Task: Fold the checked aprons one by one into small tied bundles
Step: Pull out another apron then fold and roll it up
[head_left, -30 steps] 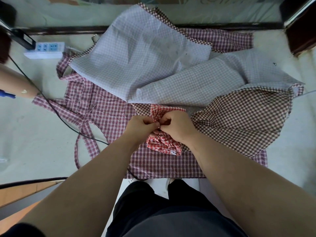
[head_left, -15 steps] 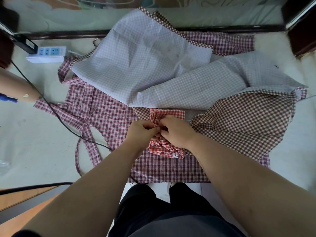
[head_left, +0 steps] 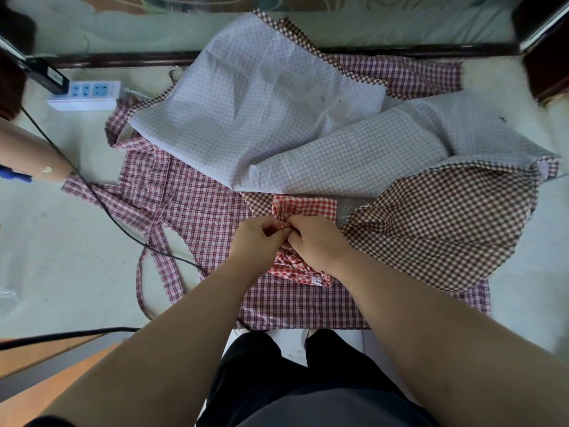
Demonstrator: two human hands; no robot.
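On the spread pile, centre: red checked bundle (head_left: 304, 209) folded small. Left grip (head_left: 255, 241) and right grip (head_left: 318, 243) both pinch cloth at its middle; I'd say the knot is going on, not cinched. Maroon plaid apron (head_left: 191, 208) and brown gingham apron (head_left: 446, 229) lie unfolded, not yet done.

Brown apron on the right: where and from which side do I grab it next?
Probably the brown apron by its near hem, from the near right: that edge lies free atop the maroon apron; the far part is folded over.
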